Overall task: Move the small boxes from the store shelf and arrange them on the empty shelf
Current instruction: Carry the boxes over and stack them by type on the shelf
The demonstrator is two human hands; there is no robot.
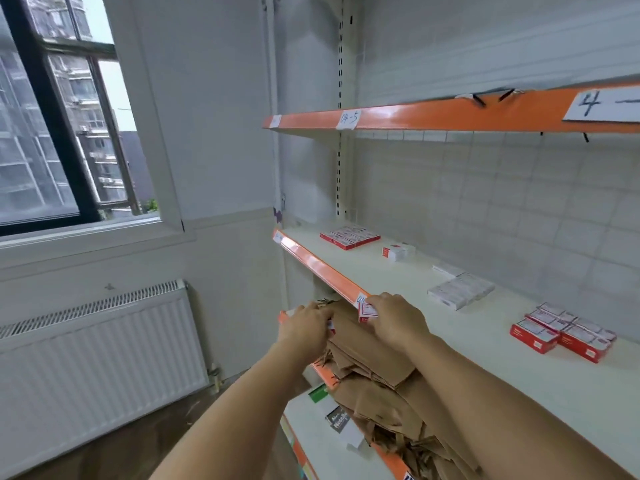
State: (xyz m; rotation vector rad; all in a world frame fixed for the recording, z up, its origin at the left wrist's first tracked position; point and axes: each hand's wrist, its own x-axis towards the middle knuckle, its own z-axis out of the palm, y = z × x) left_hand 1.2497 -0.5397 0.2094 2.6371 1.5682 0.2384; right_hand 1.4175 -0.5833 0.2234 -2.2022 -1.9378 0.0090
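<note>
Right hand (394, 315) grip holds a small box (367, 311); left hand (308, 322) grip holds another above brown cardboard (367, 362).

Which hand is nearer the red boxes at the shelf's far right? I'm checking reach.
Right. The right hand, holding a small box at the shelf edge, is closer to those red boxes; the left hand lies further left, below the shelf.
</note>
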